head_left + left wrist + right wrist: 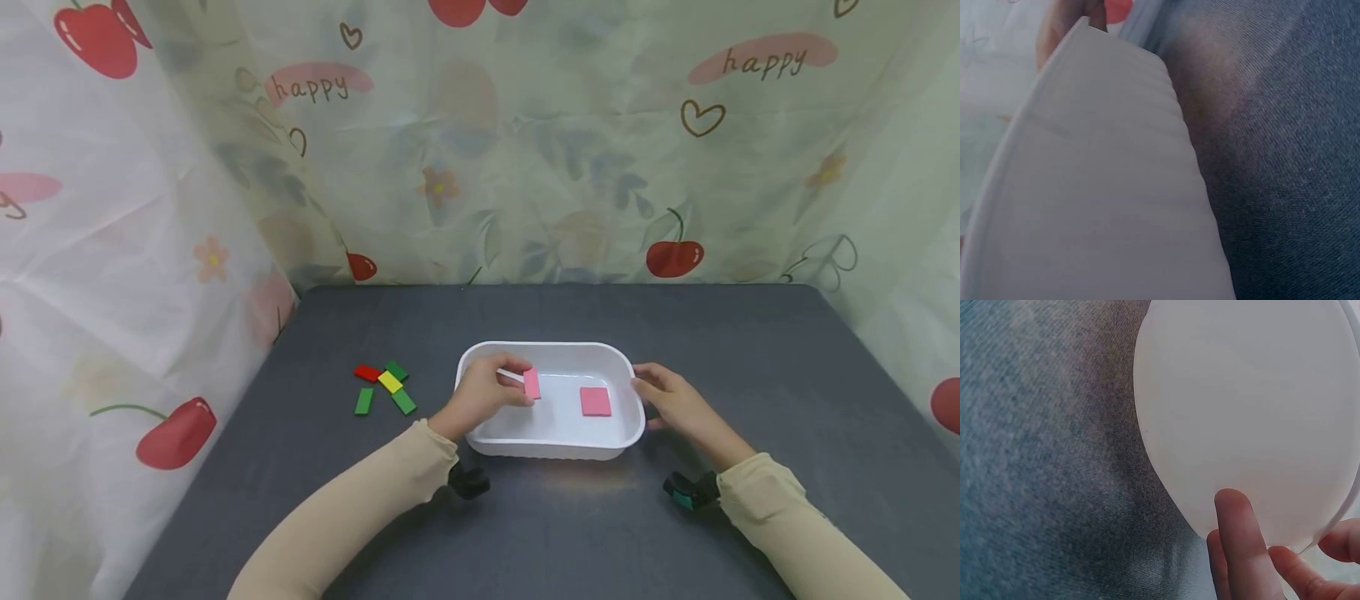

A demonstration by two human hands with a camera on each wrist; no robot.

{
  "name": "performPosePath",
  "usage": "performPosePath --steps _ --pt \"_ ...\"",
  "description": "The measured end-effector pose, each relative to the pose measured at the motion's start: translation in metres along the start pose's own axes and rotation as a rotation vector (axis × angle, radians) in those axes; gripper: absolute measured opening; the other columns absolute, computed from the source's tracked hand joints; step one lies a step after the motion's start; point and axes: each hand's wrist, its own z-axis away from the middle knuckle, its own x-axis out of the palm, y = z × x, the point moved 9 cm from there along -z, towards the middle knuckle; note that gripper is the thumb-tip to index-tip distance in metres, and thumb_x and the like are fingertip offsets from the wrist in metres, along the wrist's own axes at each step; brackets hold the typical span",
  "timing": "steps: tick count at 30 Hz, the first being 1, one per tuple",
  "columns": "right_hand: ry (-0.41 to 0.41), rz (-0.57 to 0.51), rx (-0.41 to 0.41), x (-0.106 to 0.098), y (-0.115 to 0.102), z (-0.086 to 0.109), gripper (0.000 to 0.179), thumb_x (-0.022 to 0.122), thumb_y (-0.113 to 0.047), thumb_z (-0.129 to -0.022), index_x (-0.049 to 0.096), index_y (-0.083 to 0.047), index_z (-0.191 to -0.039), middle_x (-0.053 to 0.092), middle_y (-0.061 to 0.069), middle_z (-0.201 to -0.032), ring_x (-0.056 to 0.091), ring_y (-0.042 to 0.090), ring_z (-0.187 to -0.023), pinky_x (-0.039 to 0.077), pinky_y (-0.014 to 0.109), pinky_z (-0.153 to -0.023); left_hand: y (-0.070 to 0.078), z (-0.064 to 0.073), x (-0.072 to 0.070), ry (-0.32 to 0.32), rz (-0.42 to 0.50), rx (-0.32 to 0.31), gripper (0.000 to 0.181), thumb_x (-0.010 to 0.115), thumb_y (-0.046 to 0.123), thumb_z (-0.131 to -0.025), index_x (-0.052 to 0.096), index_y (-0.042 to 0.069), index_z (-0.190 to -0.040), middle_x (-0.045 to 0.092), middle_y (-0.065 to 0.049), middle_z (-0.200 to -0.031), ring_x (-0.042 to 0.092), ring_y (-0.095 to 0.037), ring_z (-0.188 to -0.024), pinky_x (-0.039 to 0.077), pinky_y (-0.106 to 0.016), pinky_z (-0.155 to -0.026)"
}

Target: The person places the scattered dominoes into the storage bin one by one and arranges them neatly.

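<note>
Over the left half of a white plastic tray (555, 450), my left hand (483, 392) pinches a thin pink tile (532, 384) between thumb and fingers, tilted up. A flat pink square piece (596, 402) lies on the tray's floor to the right. At the tray's right end my right hand (675, 404) grips the rim, some fingers lying against the outer wall in the right wrist view, where the hand's fingers (1241, 544) show close up. The tray's long side wall (1104, 162) fills much of the left wrist view, with my right hand (1069, 28) at its far end.
Left of the tray several small tiles lie loosely together: a red tile (367, 372), a yellow tile (390, 382) and green tiles (363, 402). The dark grey tabletop (570, 533) ends at a printed curtain (525, 167) behind and at both sides.
</note>
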Motion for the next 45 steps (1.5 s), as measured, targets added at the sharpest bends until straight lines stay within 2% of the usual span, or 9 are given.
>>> performPosePath --steps 9,15,23,31,40,45 --pt "-0.001 0.002 0.001 0.0 0.0 0.0 0.052 0.045 -0.027 -0.103 0.033 0.003 -0.144 0.042 0.031 -0.142 0.051 0.046 -0.121 0.057 0.045 -0.076 -0.005 -0.01 0.012 -0.023 -0.052 -0.012 0.043 0.083 -0.003 -0.068 0.069 0.003 -0.109 0.07 -0.009 -0.107 0.069 -0.016 -0.085 0.052 -0.024 -0.072" --pt "0.0 0.002 -0.007 0.0 0.0 0.001 0.052 0.045 -0.027 -0.103 0.033 0.003 -0.144 0.043 0.031 -0.141 0.052 0.046 -0.119 0.057 0.044 -0.076 -0.007 -0.012 0.017 -0.048 -0.091 -0.009 0.044 0.084 -0.004 -0.066 0.07 0.002 -0.107 0.07 -0.012 -0.103 0.067 -0.014 -0.077 0.05 -0.022 -0.068" --pt "0.007 0.005 -0.016 -0.001 0.0 0.001 0.052 0.044 -0.028 -0.103 0.033 0.003 -0.144 0.043 0.031 -0.141 0.052 0.046 -0.119 0.058 0.042 -0.075 -0.011 -0.012 0.019 -0.064 -0.121 -0.06 0.043 0.085 -0.005 -0.064 0.07 0.002 -0.104 0.069 -0.01 -0.097 0.062 -0.011 -0.075 0.047 -0.02 -0.065" --pt "0.008 0.005 -0.022 0.001 -0.001 0.003 0.052 0.044 -0.028 -0.103 0.033 0.004 -0.144 0.042 0.032 -0.141 0.052 0.046 -0.119 0.058 0.042 -0.073 -0.015 -0.015 0.021 -0.057 -0.167 -0.078 0.042 0.083 -0.007 -0.062 0.07 0.001 -0.101 0.064 -0.007 -0.084 0.057 -0.011 -0.071 0.044 -0.02 -0.063" --pt "0.004 0.005 -0.029 0.001 -0.001 0.002 0.053 0.044 -0.029 -0.103 0.033 0.004 -0.143 0.042 0.032 -0.142 0.052 0.047 -0.12 0.058 0.043 -0.074 -0.017 -0.016 0.02 -0.055 -0.217 -0.094 0.042 0.084 -0.007 -0.062 0.069 -0.002 -0.101 0.06 -0.005 -0.08 0.052 -0.013 -0.07 0.041 -0.02 -0.061" --pt "0.004 0.01 -0.026 0.0 0.0 0.001 0.053 0.044 -0.03 -0.103 0.033 0.003 -0.143 0.042 0.031 -0.142 0.051 0.047 -0.121 0.058 0.042 -0.074 -0.02 -0.017 0.02 -0.053 -0.215 -0.105 0.042 0.084 -0.009 -0.063 0.069 -0.002 -0.102 0.057 -0.004 -0.079 0.051 -0.014 -0.071 0.041 -0.021 -0.062"
